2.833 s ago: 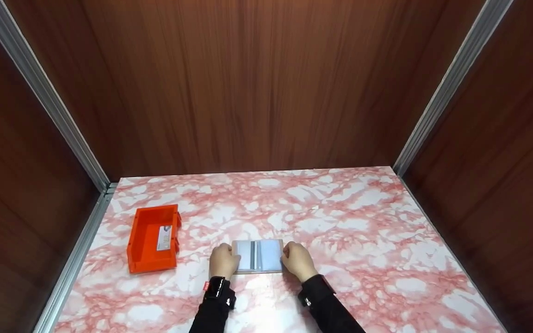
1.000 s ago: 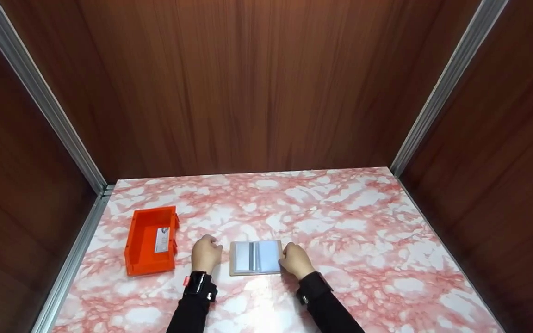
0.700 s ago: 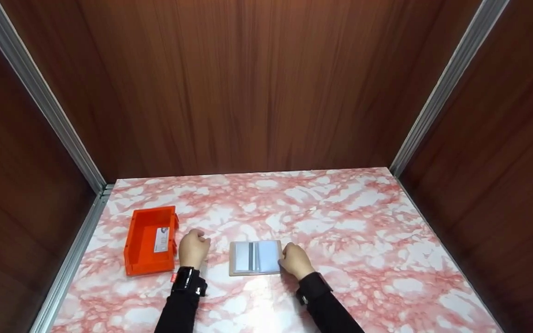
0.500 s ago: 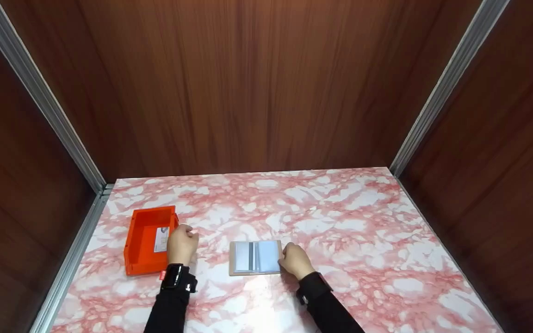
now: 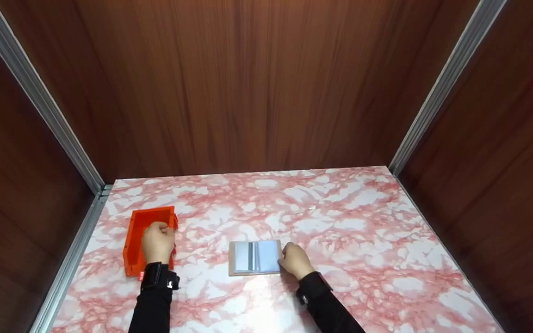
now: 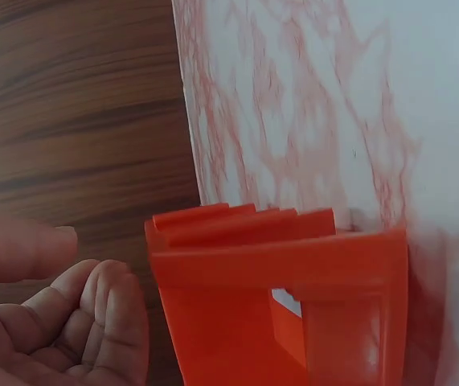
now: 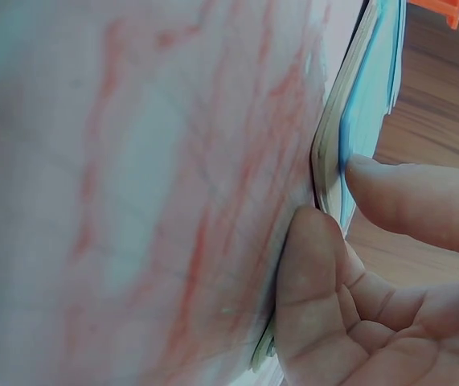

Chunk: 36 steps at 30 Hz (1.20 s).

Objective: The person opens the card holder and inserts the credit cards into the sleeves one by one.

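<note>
An opened card holder [image 5: 266,256], tan outside with clear plastic sleeves inside, lies flat on the table. At its right edge my right hand [image 5: 296,261] pinches the cover, the thumb [image 7: 406,201] on the sleeves and the fingers at the outer edge. Over the orange bin [image 5: 136,236] hovers my left hand [image 5: 158,243], holding nothing; its thumb [image 6: 32,249] and bent fingers are apart in the left wrist view. Inside the bin, a sliver of a white card [image 6: 285,300] shows past the rim; in the head view the left hand hides it.
The pink-and-white marbled table [image 5: 340,222] is enclosed by dark wood panels [image 5: 248,92] at the back and both sides. Metal rails [image 5: 49,101] run along the corners. The orange bin stands at the table's left side.
My left hand has let go of the card holder's left edge and moved left until it is over the orange bin. The right hand keeps its place at the card holder.
</note>
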### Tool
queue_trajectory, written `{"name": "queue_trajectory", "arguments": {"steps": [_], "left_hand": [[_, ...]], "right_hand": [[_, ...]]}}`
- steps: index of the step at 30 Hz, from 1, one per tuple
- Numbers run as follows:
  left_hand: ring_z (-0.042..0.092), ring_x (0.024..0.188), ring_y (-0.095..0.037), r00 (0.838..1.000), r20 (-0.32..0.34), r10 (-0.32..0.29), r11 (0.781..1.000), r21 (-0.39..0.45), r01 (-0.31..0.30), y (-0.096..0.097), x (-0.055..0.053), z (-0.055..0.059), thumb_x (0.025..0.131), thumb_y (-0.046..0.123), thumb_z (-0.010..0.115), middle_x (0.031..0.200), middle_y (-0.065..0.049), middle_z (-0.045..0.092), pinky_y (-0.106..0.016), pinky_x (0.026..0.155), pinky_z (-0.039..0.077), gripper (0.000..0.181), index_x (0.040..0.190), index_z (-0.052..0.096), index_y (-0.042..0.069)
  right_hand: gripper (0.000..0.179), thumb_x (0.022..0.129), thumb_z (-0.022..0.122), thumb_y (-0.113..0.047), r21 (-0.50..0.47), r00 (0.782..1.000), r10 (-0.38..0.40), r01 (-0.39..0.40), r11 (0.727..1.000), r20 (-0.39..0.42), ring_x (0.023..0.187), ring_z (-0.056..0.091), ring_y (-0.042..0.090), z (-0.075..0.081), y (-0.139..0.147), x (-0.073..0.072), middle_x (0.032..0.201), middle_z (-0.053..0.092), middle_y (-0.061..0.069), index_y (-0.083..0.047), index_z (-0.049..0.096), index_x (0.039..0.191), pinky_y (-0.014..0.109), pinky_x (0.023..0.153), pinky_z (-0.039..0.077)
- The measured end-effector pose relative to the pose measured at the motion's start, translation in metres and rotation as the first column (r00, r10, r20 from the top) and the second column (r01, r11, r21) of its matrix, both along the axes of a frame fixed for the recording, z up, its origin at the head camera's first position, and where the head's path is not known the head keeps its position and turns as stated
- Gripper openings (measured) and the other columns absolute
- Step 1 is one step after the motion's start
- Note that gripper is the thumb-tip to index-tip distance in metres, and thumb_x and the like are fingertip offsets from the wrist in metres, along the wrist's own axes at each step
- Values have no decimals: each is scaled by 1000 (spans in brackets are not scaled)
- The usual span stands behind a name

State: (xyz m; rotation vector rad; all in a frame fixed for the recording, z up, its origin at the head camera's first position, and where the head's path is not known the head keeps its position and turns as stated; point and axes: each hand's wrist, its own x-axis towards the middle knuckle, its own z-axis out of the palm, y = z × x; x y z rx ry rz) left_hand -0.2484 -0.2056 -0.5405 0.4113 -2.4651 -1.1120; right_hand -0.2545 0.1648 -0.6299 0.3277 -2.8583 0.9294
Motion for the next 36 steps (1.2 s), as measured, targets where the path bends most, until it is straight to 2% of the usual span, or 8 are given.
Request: {"name": "queue_trajectory", "arguments": {"steps": [2, 3, 9, 10, 12, 21, 28, 36], "left_hand": [[60, 95, -46, 1000, -6, 15, 1000, 0, -15, -5, 0, 0, 88, 2, 58, 99, -29, 66, -53, 86, 46, 23, 105, 64, -12], [60, 94, -46, 1000, -7, 21, 1000, 1, -21, -8, 1, 0, 89, 2, 58, 99, -29, 65, -53, 86, 46, 23, 106, 64, -12], [60, 93, -46, 998, 30, 55, 998, -6, -55, -20, 3, -4, 88, 3, 56, 98, -28, 65, -53, 84, 46, 24, 106, 63, -11], [60, 94, -46, 998, 40, 57, 998, -5, -57, -23, 4, -4, 88, 3, 56, 99, -29, 65, -54, 84, 46, 24, 106, 63, -11], [60, 94, -47, 997, 60, 58, 998, -4, -57, -27, 4, -5, 88, 3, 55, 100, -29, 65, -54, 85, 46, 25, 107, 63, -12], [57, 101, -51, 985, 171, 22, 1000, -11, -20, -42, 1, -15, 89, 7, 54, 110, -34, 61, -56, 92, 43, 32, 112, 59, -16], [55, 106, -52, 963, 268, -21, 1000, -14, 26, -46, -1, -20, 90, 12, 53, 117, -36, 59, -56, 94, 42, 39, 116, 57, -17], [58, 80, -44, 943, 329, -43, 999, 1, 45, -48, -5, -26, 87, 10, 53, 85, -27, 62, -50, 77, 46, 23, 87, 60, -12]], "right_hand": [[20, 72, 71, -5, 0, 1000, -3, 3, 1000, 6, 63, 53, 26, -4, 1, -3, 68, 53, 7, 0, 54, 80, 42, 62, 47], [19, 73, 70, -7, 5, 1000, 10, -10, 1000, -30, 61, 52, 24, -13, 4, -7, 68, 52, 6, -1, 54, 80, 40, 59, 46], [17, 73, 70, -3, 24, 1000, -6, 6, 1000, -5, 62, 50, 23, 9, -2, 7, 68, 51, 5, -1, 54, 80, 39, 60, 46], [18, 74, 71, -2, 27, 999, -20, 19, 999, 32, 63, 51, 24, 20, -5, 12, 69, 52, 6, -1, 54, 81, 40, 62, 47], [18, 73, 71, -1, 39, 998, -26, 24, 999, 52, 65, 51, 23, 24, -6, 14, 70, 52, 5, -1, 55, 81, 39, 63, 47], [20, 73, 72, -4, 44, 999, -19, 17, 999, 42, 65, 52, 24, 22, -5, 12, 70, 53, 5, -1, 55, 81, 39, 63, 47], [19, 74, 72, -4, 42, 999, -16, 14, 999, 41, 65, 51, 23, 21, -5, 12, 70, 52, 5, -1, 54, 81, 39, 62, 46], [20, 73, 72, -4, 56, 999, -25, 22, 998, 46, 65, 51, 23, 22, -6, 12, 71, 52, 5, -2, 55, 81, 40, 63, 47]]}}
